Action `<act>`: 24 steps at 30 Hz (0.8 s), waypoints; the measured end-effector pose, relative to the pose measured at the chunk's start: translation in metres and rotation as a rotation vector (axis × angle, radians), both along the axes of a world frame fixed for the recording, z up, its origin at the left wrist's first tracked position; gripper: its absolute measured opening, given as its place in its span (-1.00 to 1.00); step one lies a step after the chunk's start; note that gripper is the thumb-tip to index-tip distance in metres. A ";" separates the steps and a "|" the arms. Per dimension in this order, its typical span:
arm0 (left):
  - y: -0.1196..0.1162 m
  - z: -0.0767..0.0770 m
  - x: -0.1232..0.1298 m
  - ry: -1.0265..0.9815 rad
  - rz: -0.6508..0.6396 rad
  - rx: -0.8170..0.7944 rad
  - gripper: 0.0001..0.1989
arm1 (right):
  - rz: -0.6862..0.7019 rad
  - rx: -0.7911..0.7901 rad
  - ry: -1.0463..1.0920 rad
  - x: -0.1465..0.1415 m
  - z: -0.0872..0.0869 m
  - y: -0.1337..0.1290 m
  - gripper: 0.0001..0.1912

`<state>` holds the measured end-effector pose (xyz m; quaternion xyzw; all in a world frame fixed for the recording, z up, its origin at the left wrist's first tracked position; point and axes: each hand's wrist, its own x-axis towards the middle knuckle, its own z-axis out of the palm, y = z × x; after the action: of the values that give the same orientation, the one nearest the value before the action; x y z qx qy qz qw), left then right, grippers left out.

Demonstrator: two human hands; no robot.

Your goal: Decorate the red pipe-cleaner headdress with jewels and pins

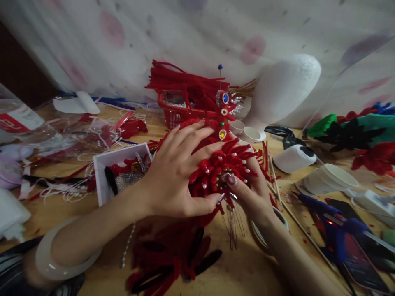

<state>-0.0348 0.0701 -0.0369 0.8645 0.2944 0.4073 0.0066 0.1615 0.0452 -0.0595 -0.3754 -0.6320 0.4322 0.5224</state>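
Note:
A red flower ornament with white bead tips is held between both hands above the wooden table. My left hand wraps over its left side, thumb at the lower edge and fingers across the red part behind. My right hand grips the right side, its thumb pressing near the flower's centre and its other fingers mostly hidden. A jewelled red strip with blue and yellow stones rises behind the flower. Thin wire pins hang below it. Under the hands lies a blurred red and black piece.
Left are a white box of trimmings and a plastic bottle. Behind stand a red basket and a white foam head. Right are paper cups, a thread spool, a blue glue gun and a phone.

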 end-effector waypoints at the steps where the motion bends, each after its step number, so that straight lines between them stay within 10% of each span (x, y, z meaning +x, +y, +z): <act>1: 0.000 0.000 0.000 0.000 0.003 0.002 -0.31 | -0.001 0.004 -0.004 0.000 0.000 0.000 -0.32; 24: 0.001 -0.001 -0.001 0.025 0.023 -0.003 -0.30 | -0.038 0.014 -0.057 -0.004 0.002 -0.001 -0.30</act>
<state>-0.0354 0.0710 -0.0378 0.8660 0.3052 0.3961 -0.0004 0.1576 0.0442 -0.0570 -0.3959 -0.6422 0.4071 0.5148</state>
